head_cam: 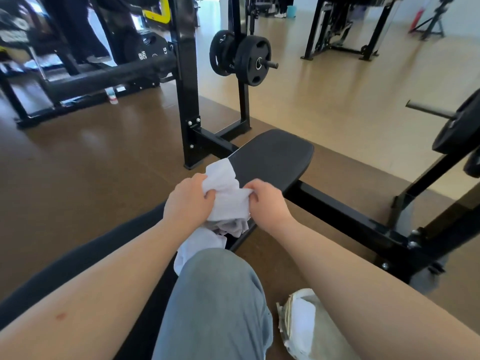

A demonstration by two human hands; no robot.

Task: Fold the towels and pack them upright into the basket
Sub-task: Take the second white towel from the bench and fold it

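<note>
White towel (228,201), bunched and not yet folded, sits gripped between both my hands just above the near end of the black padded surface (275,157). At far left, brown floor (78,165) lies open as far as the black rack upright (185,87). My left hand (189,203) clenches the towel's left side, its fingers (209,195) curled deep into the cloth. The towel's long axis runs away from me. Its far end points forward and overlaps the surface's left edge, while its near end hangs down and trails against the left side of my knee (215,294) in grey-blue trousers. My right hand (268,205) grasps the towel's right side, its fingers (253,190) pinching a fold. Beyond that hand the pad stretches away, bare black out to its rounded far edge, with lighter floor past it. At lower right a woven basket (285,318) stands on the floor just beside my knee, well apart from the towel. My right forearm hides part of it, and white cloth shows inside.
</note>
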